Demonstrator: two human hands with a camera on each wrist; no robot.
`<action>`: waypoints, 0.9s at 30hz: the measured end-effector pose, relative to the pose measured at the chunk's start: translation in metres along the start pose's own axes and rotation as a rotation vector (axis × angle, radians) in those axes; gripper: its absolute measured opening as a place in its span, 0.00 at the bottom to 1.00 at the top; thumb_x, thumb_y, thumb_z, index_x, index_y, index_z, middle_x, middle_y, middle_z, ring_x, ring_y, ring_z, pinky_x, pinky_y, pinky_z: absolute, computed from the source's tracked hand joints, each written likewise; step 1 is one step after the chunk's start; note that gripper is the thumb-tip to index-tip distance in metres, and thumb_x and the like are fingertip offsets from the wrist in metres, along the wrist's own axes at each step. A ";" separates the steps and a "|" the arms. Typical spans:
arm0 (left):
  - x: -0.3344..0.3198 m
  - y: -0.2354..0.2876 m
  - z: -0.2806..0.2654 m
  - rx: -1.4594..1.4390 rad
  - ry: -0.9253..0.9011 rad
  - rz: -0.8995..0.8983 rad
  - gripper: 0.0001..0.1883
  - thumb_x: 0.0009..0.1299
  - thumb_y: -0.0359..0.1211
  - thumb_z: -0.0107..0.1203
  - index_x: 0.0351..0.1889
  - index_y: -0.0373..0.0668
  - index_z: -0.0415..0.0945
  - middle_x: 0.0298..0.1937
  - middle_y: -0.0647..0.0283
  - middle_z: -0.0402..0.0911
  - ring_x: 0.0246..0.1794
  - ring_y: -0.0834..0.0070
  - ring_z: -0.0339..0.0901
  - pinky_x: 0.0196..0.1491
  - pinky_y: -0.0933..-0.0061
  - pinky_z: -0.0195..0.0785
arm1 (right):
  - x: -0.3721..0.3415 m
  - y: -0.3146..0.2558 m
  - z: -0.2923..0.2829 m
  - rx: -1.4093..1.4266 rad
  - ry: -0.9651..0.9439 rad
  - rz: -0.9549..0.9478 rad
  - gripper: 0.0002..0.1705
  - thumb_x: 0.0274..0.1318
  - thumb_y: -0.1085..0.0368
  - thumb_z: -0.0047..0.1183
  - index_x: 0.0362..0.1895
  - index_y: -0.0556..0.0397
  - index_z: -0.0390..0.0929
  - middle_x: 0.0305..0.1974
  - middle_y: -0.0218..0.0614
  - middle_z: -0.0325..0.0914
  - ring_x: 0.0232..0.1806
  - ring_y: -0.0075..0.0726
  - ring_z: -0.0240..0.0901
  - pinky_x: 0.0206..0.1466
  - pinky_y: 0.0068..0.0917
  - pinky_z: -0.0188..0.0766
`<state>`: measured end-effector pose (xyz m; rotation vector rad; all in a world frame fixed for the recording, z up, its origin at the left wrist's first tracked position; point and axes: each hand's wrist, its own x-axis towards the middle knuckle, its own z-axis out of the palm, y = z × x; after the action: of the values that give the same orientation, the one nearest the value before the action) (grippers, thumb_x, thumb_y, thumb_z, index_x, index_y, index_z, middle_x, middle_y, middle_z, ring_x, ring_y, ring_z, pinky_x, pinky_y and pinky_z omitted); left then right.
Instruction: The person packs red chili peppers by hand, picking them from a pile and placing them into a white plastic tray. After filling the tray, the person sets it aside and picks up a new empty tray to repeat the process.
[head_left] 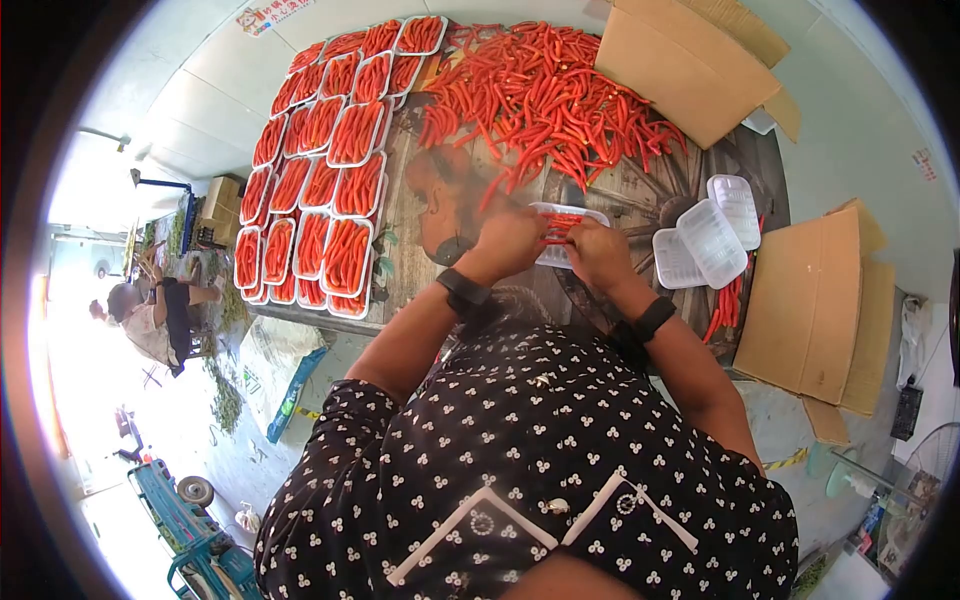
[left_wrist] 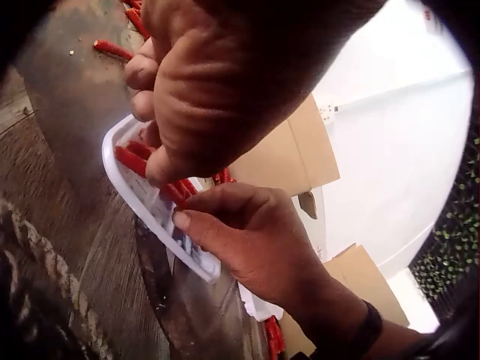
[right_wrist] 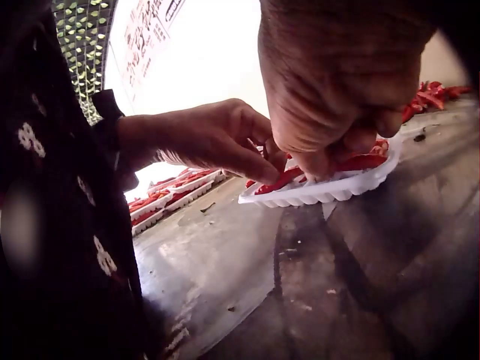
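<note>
Both hands work over a white plastic tray that holds a few red chili peppers. My left hand reaches in from the left, thumb and fingers curled on a red chili pepper inside the tray. From the other side, my right hand pinches the peppers' ends, with thumb and forefinger together in the left wrist view. The right wrist view shows the ribbed tray wall low on the table, peppers lying lengthwise and my fingers covering part of them.
Filled pepper trays stand in stacked rows at the left. A large heap of loose chili peppers lies at the back. Empty trays are at the right, beside cardboard boxes. Another person sits far left.
</note>
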<state>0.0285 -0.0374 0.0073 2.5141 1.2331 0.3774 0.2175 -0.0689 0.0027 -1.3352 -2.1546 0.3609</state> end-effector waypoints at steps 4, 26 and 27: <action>0.002 -0.002 0.009 0.060 0.004 0.021 0.08 0.62 0.36 0.52 0.32 0.42 0.77 0.36 0.56 0.77 0.34 0.57 0.79 0.33 0.57 0.73 | -0.001 0.000 0.000 -0.003 -0.009 0.040 0.07 0.43 0.63 0.60 0.27 0.52 0.79 0.30 0.41 0.77 0.32 0.50 0.76 0.35 0.42 0.73; 0.011 -0.014 0.021 0.259 0.174 0.207 0.03 0.59 0.30 0.51 0.26 0.43 0.75 0.31 0.59 0.75 0.25 0.60 0.78 0.31 0.57 0.70 | -0.010 0.016 0.002 -0.004 0.065 0.067 0.08 0.42 0.67 0.61 0.30 0.49 0.77 0.32 0.39 0.74 0.31 0.51 0.75 0.32 0.41 0.72; 0.011 -0.013 0.020 0.259 0.175 0.207 0.03 0.59 0.30 0.51 0.26 0.43 0.75 0.31 0.59 0.75 0.25 0.60 0.78 0.31 0.57 0.70 | -0.010 0.017 0.002 -0.005 0.065 0.067 0.08 0.42 0.67 0.61 0.30 0.49 0.77 0.32 0.39 0.74 0.31 0.51 0.75 0.32 0.41 0.72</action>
<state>0.0330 -0.0242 -0.0149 2.8967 1.1496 0.5264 0.2318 -0.0693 -0.0109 -1.4053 -2.0630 0.3346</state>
